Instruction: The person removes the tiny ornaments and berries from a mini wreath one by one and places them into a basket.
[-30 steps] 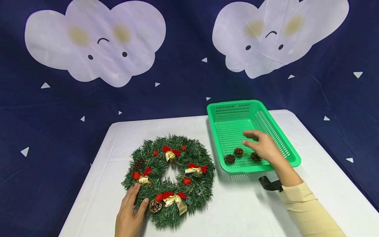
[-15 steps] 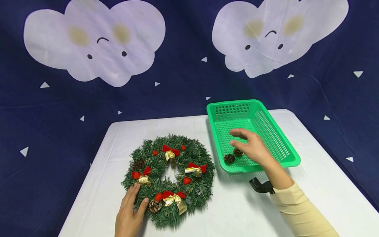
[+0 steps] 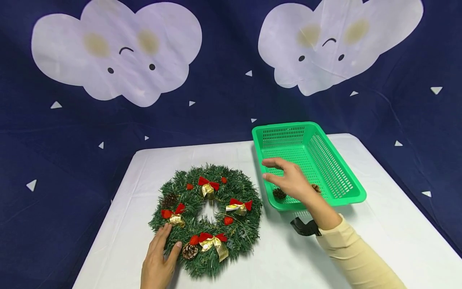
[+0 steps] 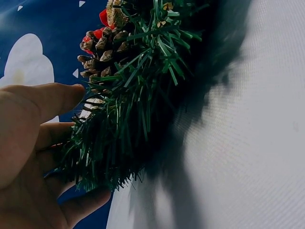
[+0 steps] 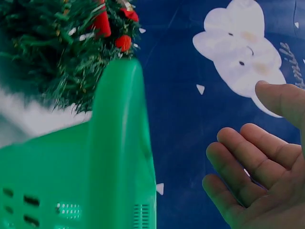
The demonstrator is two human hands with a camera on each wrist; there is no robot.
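A green tinsel wreath [image 3: 244,241] lies on the table, bearing red-and-gold bows [image 3: 213,242], red berries [image 3: 228,220] and pinecones [image 3: 189,251]. My left hand [image 3: 157,257] rests at its front left edge. In the left wrist view, the left thumb [image 4: 62,98] lies near a pinecone [image 4: 102,55], with spread fingers touching the greenery. Above the near left part of a green basket [image 3: 351,192], my right hand [image 3: 288,178] holds nothing. Its fingers [image 5: 248,157] are relaxed and apart from the thumb. Pinecones [image 3: 279,193] sit in the basket, partly hidden by this hand.
A white cloth covers the table [image 3: 274,257]. The basket's raised rim [image 5: 114,143] stands between the right hand and the wreath. Behind the table hangs a dark blue curtain [image 3: 223,120] with clouds. A black curved piece [image 3: 304,227] sticks out by the right wrist.
My right hand has moved left across the basket toward its left rim, fingers still parted. The left hand and the wreath have stayed in place.
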